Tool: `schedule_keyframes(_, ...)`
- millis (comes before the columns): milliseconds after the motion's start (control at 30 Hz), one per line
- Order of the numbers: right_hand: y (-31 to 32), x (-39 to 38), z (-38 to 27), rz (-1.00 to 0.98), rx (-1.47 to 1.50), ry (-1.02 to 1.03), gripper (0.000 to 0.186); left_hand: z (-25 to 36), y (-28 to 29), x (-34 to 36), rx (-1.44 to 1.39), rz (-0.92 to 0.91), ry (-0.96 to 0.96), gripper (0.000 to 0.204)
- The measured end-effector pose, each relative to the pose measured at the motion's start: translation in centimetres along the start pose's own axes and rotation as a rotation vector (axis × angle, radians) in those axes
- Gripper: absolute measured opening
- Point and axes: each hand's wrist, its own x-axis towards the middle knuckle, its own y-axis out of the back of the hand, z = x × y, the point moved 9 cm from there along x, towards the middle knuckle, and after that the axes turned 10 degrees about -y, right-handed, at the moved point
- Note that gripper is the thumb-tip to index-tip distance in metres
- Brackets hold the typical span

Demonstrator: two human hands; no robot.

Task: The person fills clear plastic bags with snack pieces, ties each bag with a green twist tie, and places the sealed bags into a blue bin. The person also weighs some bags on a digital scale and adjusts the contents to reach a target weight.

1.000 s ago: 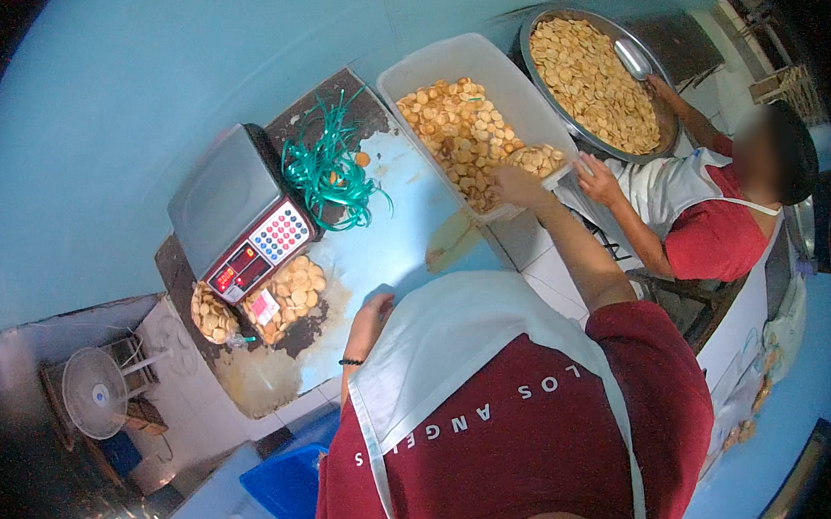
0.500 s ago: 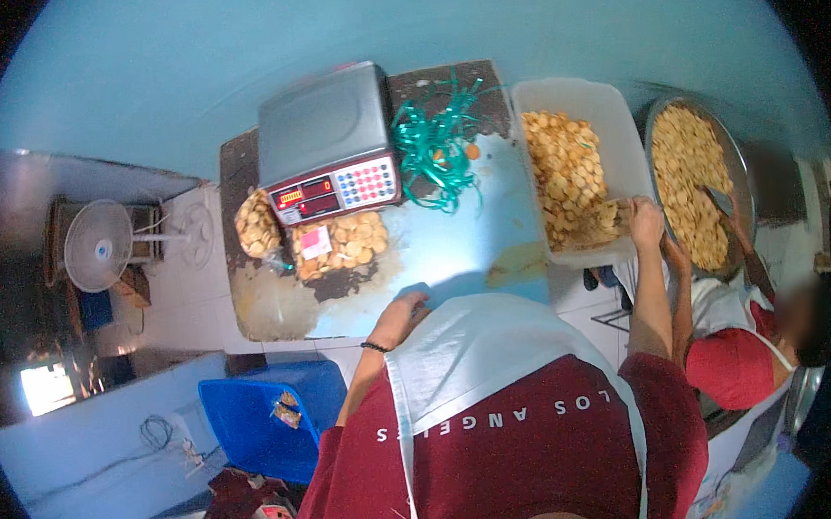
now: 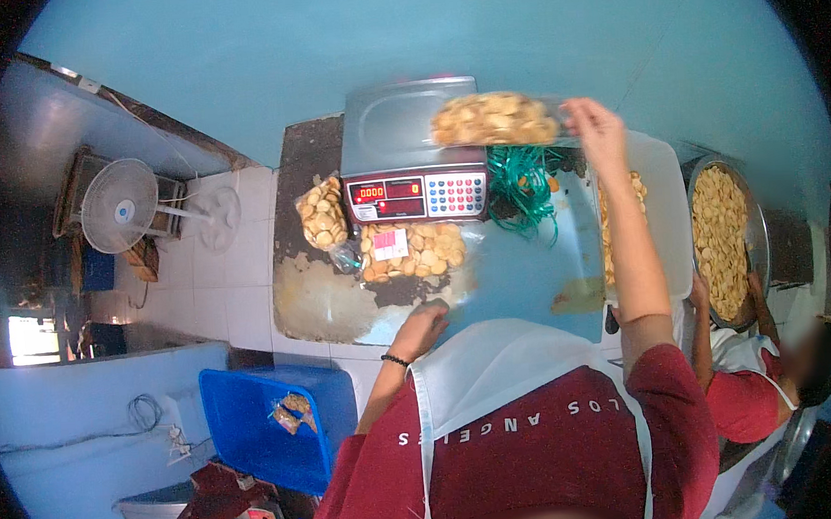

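Observation:
My right hand [image 3: 595, 132] is closed on the gathered end of a clear plastic bag of round yellow chips [image 3: 497, 119]. This bag stretches leftward in the air, its far end over the right side of the metal pan of a digital scale [image 3: 393, 128]. Whether it touches the pan I cannot tell. My left hand [image 3: 422, 331] holds nothing and rests on the near edge of the table [image 3: 522, 282], fingers pointing away from me. Two more filled bags lie by the scale: a bag with a pink-and-white label [image 3: 434, 251] in front, and another bag [image 3: 321, 214] at its left.
Green ribbons [image 3: 523, 191] lie right of the scale. Farther right stand a whitish tub [image 3: 665, 216] with chips and a large round metal pan [image 3: 760, 238] of chips, where a co-worker's hands are. A blue bin [image 3: 231, 432] and a fan [image 3: 119, 206] stand left.
My right hand has left the whitish tub, moving up and left, and now carries the bag of chips to the scale. My left hand stays at the table edge. The view has shifted.

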Motion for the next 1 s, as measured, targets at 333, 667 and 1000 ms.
schedule_keyframes(333,-14.0,-5.0,8.5,-0.256,0.473,-0.274,0.018,-4.7,2.2,-5.2,-0.040,-0.041,0.107,0.032)
schedule_keyframes(667,-12.2,-5.5,9.1,-0.244,-0.149,0.105,0.030,-5.6,3.3,-5.0,-0.043,-0.013,0.020,0.030)
schedule_keyframes(1000,-21.3,-5.6,3.3,-0.444,-0.598,0.492,0.062,-5.2,2.4,-5.0,-0.031,0.025,-0.015,0.031)
